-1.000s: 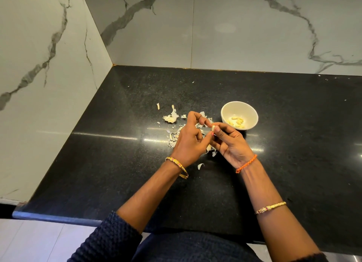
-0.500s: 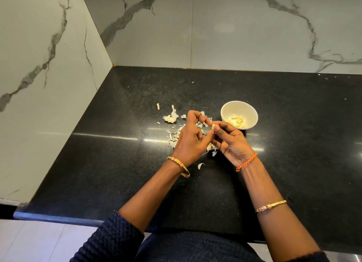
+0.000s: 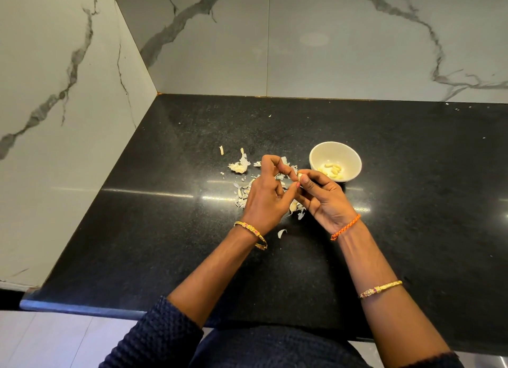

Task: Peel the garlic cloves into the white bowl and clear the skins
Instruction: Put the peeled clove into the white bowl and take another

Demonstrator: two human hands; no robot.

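**Clove mid-peel over the skin pile**

Head view: garlic clove [image 3: 300,176] pinched at the fingertips of the right hand [image 3: 325,201], just left of the white bowl [image 3: 354,158] and above the counter [image 3: 170,230]. Left hand [image 3: 265,200] curled, fingertips meeting the clove, apparently picking at its skin; exact contact too small to confirm. Several peeled cloves [image 3: 333,170] already in the bowl. Loose skins [image 3: 242,194] scattered beneath and left of the hands, garlic remnant [image 3: 238,166] farther left.

Recommended: keep the pinch firm, strip skin downward onto the existing pile, away from the bowl. Drop only when bare.
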